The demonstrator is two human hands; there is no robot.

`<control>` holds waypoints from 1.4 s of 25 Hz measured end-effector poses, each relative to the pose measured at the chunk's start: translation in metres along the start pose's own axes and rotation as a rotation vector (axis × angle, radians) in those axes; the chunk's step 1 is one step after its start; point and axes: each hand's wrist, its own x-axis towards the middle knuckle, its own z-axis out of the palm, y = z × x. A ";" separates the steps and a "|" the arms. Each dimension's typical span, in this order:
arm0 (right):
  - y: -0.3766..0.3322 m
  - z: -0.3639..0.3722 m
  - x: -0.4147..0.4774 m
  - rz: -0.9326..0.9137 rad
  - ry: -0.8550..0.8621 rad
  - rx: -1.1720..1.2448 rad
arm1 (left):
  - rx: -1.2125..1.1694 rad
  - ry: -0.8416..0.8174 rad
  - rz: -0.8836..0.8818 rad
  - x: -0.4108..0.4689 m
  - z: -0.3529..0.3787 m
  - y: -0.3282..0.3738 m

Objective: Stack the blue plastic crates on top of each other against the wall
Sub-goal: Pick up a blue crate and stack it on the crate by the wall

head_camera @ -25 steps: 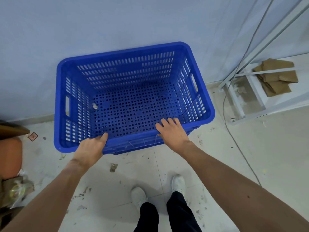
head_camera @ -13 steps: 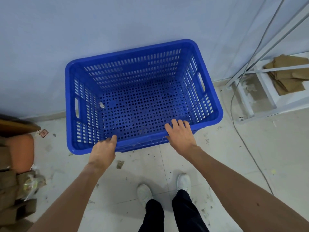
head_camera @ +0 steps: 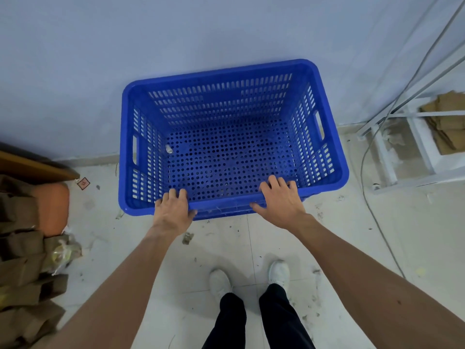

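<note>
A blue perforated plastic crate (head_camera: 221,71) stands on the floor with its far side against the pale wall. Just under its near rim the edge of a second blue crate (head_camera: 226,214) shows, so it seems to sit nested on another. My left hand (head_camera: 172,210) holds the near rim toward the left, fingers hooked over the edge and thumb outside. My right hand (head_camera: 279,200) holds the same rim further right in the same way. A small pale scrap (head_camera: 168,149) lies inside the crate by its left wall.
A white metal frame (head_camera: 385,152) with brown cardboard (head_camera: 448,127) stands at the right, and a grey cable (head_camera: 364,157) trails down past it. Folded cardboard (head_camera: 22,248) and an orange object (head_camera: 54,207) crowd the left. My shoes (head_camera: 220,283) stand on the dirty tiles behind the crate.
Both hands lay flat on the near rim before; now their fingers curl over it. The crate sits further right and lower in the view, as my head has turned left.
</note>
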 end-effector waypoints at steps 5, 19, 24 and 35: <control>0.002 0.002 -0.005 -0.022 0.011 0.046 | -0.025 0.055 0.011 -0.014 0.008 0.002; -0.012 -0.036 -0.010 0.042 -0.339 0.046 | -0.076 -0.234 -0.041 -0.037 -0.024 0.041; 0.019 -0.090 -0.039 0.008 -0.401 0.146 | -0.298 -0.249 -0.005 -0.088 -0.071 0.060; 0.052 -0.230 -0.103 0.086 -0.254 0.146 | -0.274 -0.011 0.060 -0.170 -0.211 0.068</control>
